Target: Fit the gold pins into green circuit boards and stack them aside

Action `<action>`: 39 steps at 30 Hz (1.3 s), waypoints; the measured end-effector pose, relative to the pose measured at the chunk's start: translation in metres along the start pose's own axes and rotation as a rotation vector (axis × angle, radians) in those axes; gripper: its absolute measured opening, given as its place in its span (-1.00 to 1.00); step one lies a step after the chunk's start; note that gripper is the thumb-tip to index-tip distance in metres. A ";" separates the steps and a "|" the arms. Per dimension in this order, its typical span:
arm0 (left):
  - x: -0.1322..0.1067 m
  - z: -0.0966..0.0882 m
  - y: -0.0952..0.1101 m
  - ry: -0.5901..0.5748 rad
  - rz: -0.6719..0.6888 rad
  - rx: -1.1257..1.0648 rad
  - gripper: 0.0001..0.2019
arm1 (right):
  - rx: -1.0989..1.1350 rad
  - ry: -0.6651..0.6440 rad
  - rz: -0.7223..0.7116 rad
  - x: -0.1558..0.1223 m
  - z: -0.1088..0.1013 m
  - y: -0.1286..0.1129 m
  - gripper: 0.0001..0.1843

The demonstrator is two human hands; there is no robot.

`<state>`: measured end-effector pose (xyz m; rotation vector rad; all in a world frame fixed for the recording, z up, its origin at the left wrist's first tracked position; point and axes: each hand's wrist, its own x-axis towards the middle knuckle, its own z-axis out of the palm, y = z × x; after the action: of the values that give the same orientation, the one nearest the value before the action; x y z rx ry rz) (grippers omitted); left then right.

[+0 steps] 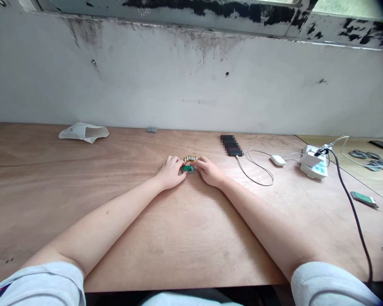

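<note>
From the head camera, the person's left hand (170, 173) and right hand (209, 171) rest on a plywood table (137, 238), close together near its middle. Their fingers come in from either side in a narrow pinch on a small green-topped module (188, 169), which sits on the table between the hands. A short row of yellowish beads (190, 159) lies just beyond the module, near the fingertips of both hands.

Farther back, a crumpled white paper bag (83, 132) and a small grey block (152, 129) lie by the wall. To the right, a pixelated dark phone (231, 145) trails a white cable (258, 170) that loops across the wood. A white oval adapter (277, 160) sits beside a white charging unit (313, 163), and a black cable (354, 212) runs down past them. Near the table's right side lies a second green module (364, 199).
</note>
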<state>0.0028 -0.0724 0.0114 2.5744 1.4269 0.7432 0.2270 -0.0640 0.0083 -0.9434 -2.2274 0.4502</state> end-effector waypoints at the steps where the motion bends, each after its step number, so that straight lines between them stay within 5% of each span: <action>1: 0.000 0.000 0.000 0.000 -0.002 0.012 -0.75 | 0.011 0.008 0.007 0.000 0.000 0.000 -0.63; 13: -0.001 -0.005 0.003 -0.027 0.035 -0.015 -0.76 | 0.179 0.087 0.160 0.003 -0.004 0.003 -0.78; 22: -0.002 -0.007 0.004 -0.054 0.035 -0.030 -0.73 | 0.006 0.062 0.019 0.003 0.000 0.005 -0.78; 39: -0.002 -0.008 0.005 -0.080 0.013 -0.016 -0.72 | -0.007 0.030 -0.001 0.004 0.002 0.004 -0.73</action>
<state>0.0022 -0.0777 0.0192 2.5727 1.3775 0.6424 0.2252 -0.0584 0.0062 -0.9470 -2.2037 0.4254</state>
